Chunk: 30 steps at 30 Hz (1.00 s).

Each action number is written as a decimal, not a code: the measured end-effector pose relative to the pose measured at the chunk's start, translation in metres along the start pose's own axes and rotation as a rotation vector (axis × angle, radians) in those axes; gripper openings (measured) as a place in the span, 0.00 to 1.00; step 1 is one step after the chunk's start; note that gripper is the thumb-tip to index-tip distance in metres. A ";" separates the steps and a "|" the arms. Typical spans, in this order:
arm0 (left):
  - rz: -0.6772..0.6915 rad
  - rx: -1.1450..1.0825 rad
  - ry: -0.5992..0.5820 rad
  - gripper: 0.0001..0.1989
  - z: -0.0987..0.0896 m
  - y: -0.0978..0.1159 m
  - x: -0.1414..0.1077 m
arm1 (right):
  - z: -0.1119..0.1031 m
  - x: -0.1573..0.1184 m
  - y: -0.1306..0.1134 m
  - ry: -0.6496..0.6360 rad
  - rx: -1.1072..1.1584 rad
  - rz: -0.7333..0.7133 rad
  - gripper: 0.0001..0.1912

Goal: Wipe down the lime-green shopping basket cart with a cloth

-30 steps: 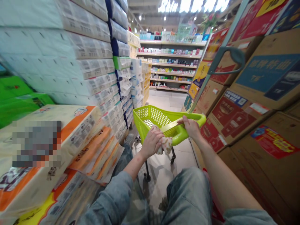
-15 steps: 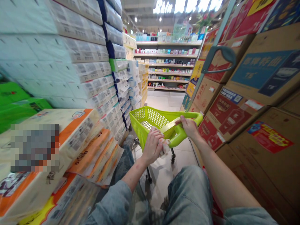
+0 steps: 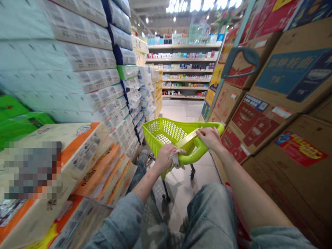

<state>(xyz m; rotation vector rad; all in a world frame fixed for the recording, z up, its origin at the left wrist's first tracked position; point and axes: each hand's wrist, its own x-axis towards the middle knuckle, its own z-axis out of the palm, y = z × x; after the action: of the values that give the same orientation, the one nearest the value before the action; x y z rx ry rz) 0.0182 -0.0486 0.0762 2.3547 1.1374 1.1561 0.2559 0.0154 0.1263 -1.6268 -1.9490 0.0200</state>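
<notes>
In front of my knees stands a lime-green shopping cart [image 3: 166, 128] with a perforated basket. My left hand [image 3: 165, 158] is closed over a pale, patterned cloth [image 3: 176, 159], pressing it against the near left corner of the cart by the handle. Some of the cloth bunches out to the right of my fingers, and part of it is hidden under the palm. My right hand [image 3: 210, 139] grips the thick, rounded handle [image 3: 195, 155] at its right side, fingers curled over the top.
Tissue packs [image 3: 101, 65] are stacked high on the left, with orange-and-cream packs [image 3: 75, 148] nearer me. Cardboard cartons [image 3: 261, 121] line the right, with a grey-blue hooked bracket [image 3: 241, 64] in front. Beyond the cart, tiled floor [image 3: 178, 109] leads to product shelves [image 3: 184, 67].
My left hand has slid the cloth slightly left, onto the cart's near left corner. My right hand stays on the handle, its fingers curled more. The view has shifted slightly.
</notes>
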 end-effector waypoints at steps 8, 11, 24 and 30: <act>0.074 0.077 -0.060 0.19 0.011 0.019 0.004 | -0.006 0.006 0.013 -0.081 -0.182 0.165 0.20; 0.029 -0.005 -0.120 0.21 0.012 0.015 0.016 | -0.011 0.002 0.018 -0.086 -0.194 0.105 0.19; -0.125 0.078 -0.332 0.10 0.040 -0.014 0.090 | -0.020 -0.003 0.023 -0.078 -0.156 0.095 0.17; -0.224 0.067 -0.574 0.11 0.057 -0.012 0.095 | -0.025 0.001 0.040 -0.097 -0.118 0.077 0.15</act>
<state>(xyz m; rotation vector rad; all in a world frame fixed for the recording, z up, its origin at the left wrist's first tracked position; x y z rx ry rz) 0.0899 0.0360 0.0844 2.3024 1.1857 0.3307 0.3024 0.0177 0.1328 -1.8078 -1.9918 0.0156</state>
